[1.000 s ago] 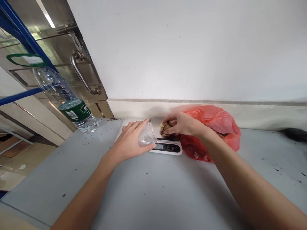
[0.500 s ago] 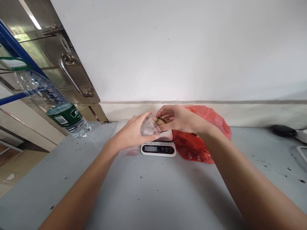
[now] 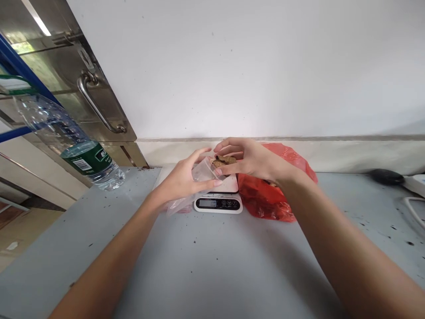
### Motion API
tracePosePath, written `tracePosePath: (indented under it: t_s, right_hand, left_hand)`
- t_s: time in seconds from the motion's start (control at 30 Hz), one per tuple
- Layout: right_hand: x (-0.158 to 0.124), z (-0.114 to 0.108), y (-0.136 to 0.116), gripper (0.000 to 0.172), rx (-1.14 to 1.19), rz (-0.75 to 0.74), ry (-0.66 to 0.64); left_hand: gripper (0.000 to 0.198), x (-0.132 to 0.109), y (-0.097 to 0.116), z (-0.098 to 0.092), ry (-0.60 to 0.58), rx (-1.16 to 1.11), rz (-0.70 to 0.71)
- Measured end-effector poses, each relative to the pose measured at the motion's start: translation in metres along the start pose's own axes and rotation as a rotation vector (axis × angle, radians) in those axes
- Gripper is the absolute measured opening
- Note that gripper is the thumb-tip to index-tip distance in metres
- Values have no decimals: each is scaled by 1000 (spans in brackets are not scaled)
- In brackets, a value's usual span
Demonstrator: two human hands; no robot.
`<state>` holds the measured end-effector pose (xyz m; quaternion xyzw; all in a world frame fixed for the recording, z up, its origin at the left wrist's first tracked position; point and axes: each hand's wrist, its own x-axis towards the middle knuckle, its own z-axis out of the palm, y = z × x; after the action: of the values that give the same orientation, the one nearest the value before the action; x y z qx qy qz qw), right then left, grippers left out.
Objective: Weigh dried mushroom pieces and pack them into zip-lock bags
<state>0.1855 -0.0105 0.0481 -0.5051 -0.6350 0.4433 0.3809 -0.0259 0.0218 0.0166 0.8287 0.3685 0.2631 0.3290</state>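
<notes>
My left hand (image 3: 182, 179) grips a clear plastic bag (image 3: 202, 172), its mouth tipped to the right. In my right hand (image 3: 254, 160) are brown, dry-looking pieces (image 3: 226, 161) with dark edges, held at the bag's mouth; their exact kind cannot be told. Both hands are above a white digital scale (image 3: 219, 204), whose display appears to read 0.0. A red plastic bag (image 3: 265, 199) lies just right of the scale, partly behind my right wrist. More clear plastic (image 3: 181, 206) shows beneath my left hand.
On the left of the grey table (image 3: 186, 274) stands a large water bottle (image 3: 88, 157) with a green label. A metal door (image 3: 99, 104) with a handle is behind it. At the far right lies a black object (image 3: 387, 177) near a white cable (image 3: 413, 212). A white wall borders the back.
The brown pieces have been lifted to the bag's mouth in my right hand. The scale's display has gone from about 11.0 to 0.0. The view has shifted slightly.
</notes>
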Motion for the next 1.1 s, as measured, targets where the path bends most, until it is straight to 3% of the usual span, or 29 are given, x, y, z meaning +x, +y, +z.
tracePosePath:
  t_s: [0.23, 0.37, 0.57, 0.73, 0.87, 1.03, 1.1]
  right_hand:
    - [-4, 2, -7, 23, -5, -34, -3]
    - [-7, 0, -9, 27, 117, -81, 4]
    - [-6, 0, -9, 29, -6, -195, -33]
    - [-3, 6, -7, 28, 22, -201, 70]
    - [-3, 10, -10, 12, -29, -189, 31]
    - [-4, 4, -10, 16, -142, -318, 218]
    - [-6, -2, -8, 22, -202, -348, 190]
  left_hand:
    - [93, -2, 3, -1, 77, -70, -62]
    - [90, -2, 5, -1, 94, -106, -37]
    - [87, 1, 4, -3, 128, -116, 35]
    - [86, 1, 4, -1, 149, -105, 62]
    - [84, 1, 6, -1, 184, -70, 74]
    - [78, 3, 1, -7, 243, -35, 123]
    - [79, 3, -1, -11, 277, -52, 119]
